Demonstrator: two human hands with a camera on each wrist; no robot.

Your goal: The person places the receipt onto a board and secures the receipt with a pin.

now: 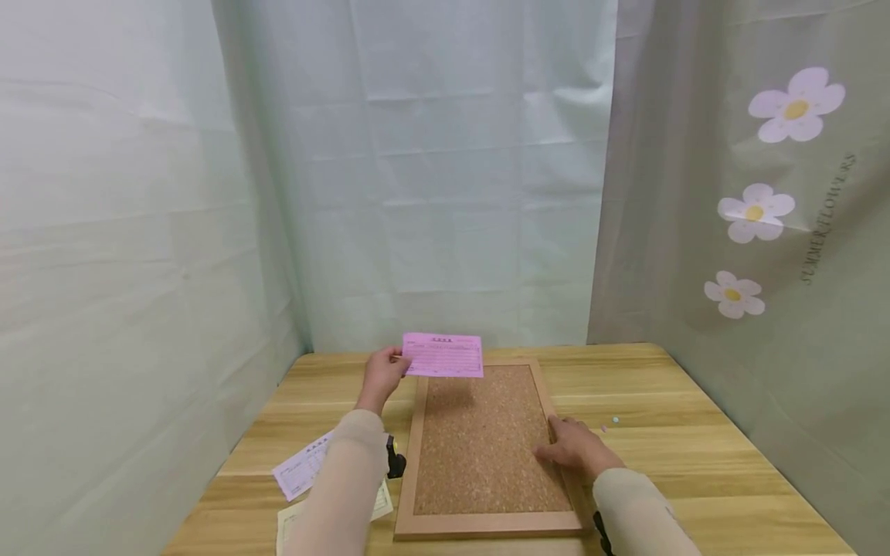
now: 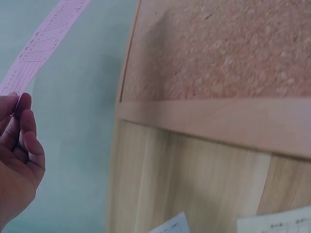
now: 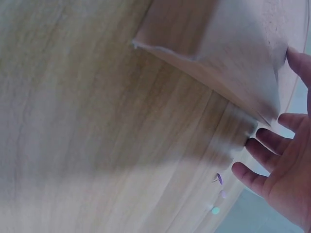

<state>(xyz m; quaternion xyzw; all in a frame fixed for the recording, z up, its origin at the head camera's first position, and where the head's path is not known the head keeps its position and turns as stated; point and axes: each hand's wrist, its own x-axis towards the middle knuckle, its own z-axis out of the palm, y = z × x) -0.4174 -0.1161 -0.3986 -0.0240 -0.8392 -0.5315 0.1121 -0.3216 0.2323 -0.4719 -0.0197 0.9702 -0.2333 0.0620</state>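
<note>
My left hand [image 1: 384, 374] pinches a pink printed paper form [image 1: 443, 355] by its left end, between thumb and fingers. The form is raised over the far end of a wood-framed cork board [image 1: 487, 440], with a shadow beneath it on the cork. In the left wrist view, thumb and forefinger meet on the corner of the paper. At the board's right side is my right hand [image 1: 573, 446], thumb over the cork side and fingers along the frame's outer edge. The right wrist view shows those fingers [image 3: 262, 154] spread and loosely extended.
Left of the board lie a pale purple form [image 1: 299, 472] and a cream form [image 1: 382, 502], partly hidden by my left sleeve. Small push pins, a green one [image 3: 215, 210] and a purple one [image 3: 219, 178] among them, lie right of the board. Curtains [image 1: 452, 193] surround the table.
</note>
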